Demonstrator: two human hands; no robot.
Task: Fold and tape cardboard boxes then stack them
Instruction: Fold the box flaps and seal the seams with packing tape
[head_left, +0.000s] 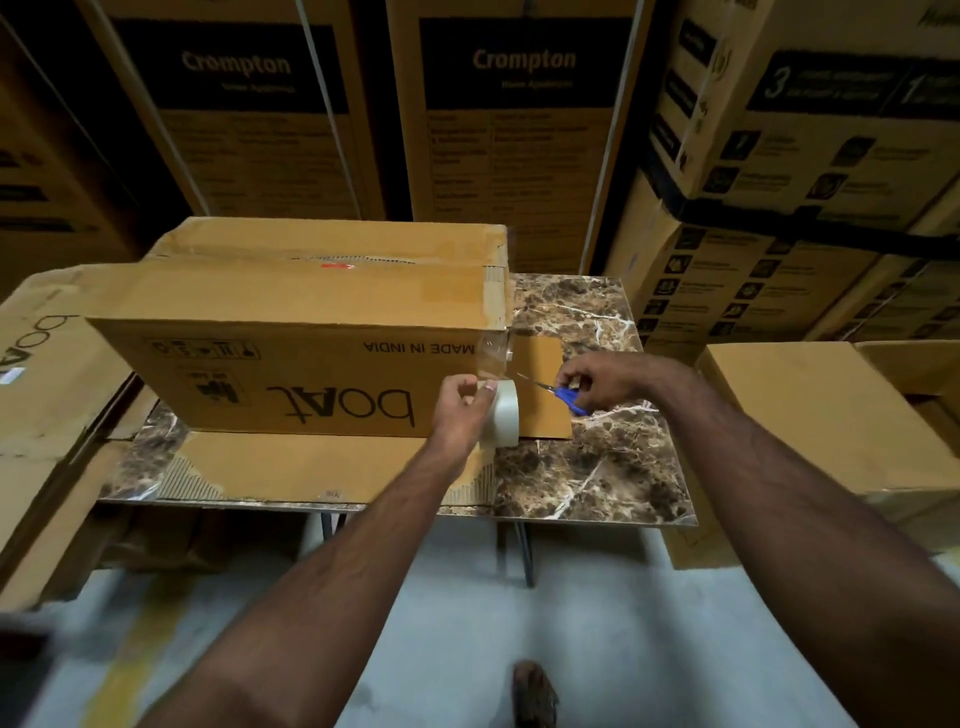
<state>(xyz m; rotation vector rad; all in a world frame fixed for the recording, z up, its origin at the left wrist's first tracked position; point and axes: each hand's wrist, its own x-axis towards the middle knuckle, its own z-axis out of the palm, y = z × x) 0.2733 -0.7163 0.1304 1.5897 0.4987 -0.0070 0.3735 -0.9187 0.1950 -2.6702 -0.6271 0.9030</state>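
Your left hand (462, 410) grips the tape roll (505, 413), thumb and fingers curled round it, held at the box's near right corner. A clear tape strip (493, 358) runs from the roll up to the right end of the cardboard box (311, 332). Your right hand (605, 382) holds blue-handled scissors (563, 397), fingers thru the handles, blades pointing left toward the strip; can't tell if blades touch it.

Box sits on the marble-pattern table (597, 467), "boAt" and "MADE IN INDIA" print upside down on the side facing you. Top flaps closed w/ tape along the seam. Bottom flaps splay out flat on the table, one toward you, one to the right under the scissors.

Stacked Crompton cartons (519, 114) behind the table. Plain carton (831, 415) to the right, another boAt carton (36, 395) at left. Your foot (535, 696) shows at bottom on the grey floor.
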